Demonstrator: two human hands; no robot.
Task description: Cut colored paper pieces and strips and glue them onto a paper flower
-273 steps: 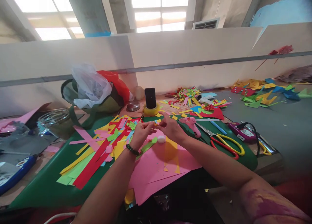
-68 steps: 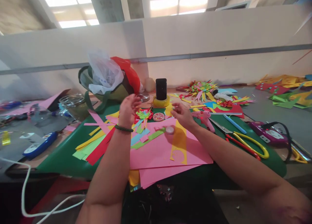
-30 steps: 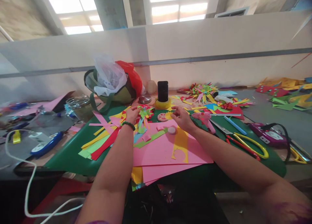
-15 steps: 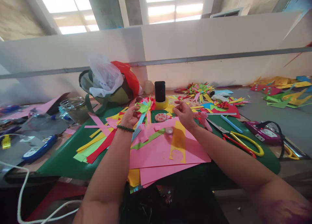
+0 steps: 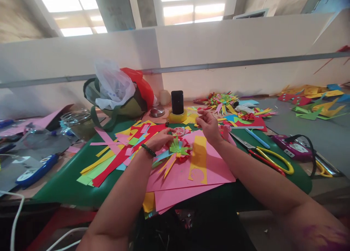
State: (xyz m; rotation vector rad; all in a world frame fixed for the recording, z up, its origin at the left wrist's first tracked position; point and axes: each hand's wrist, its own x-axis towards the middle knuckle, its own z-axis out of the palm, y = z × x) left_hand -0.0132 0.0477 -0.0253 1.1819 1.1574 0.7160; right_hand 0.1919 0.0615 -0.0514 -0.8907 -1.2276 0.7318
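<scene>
On the pink paper sheets [image 5: 175,176] lies a paper flower [image 5: 179,149] with green, red and yellow petals and several trailing strips. My left hand [image 5: 163,138] is just behind and left of it, fingers stretched out. Its fingertips reach the edge of a round red-and-white patterned disc [image 5: 179,131]; whether they touch it I cannot tell. My right hand [image 5: 208,126] hovers right of the disc, thumb and fingers pinched together; anything between them is too small to make out. A yellow paper strip [image 5: 201,152] with a round cut-out lies below that hand.
A phone [image 5: 177,101] stands on a yellow tape roll [image 5: 177,117] at the back. Right are scissors [image 5: 253,147], a pink glue gun [image 5: 226,131] and a purple device [image 5: 292,148]. Left are coloured paper strips [image 5: 109,163] and a bag [image 5: 128,105]. Finished-looking paper flowers [image 5: 222,99] lie behind.
My left hand has let go of the paper flower, which now lies on the pink sheets, and has moved right toward the disc. My right hand stays pinched in nearly the same place.
</scene>
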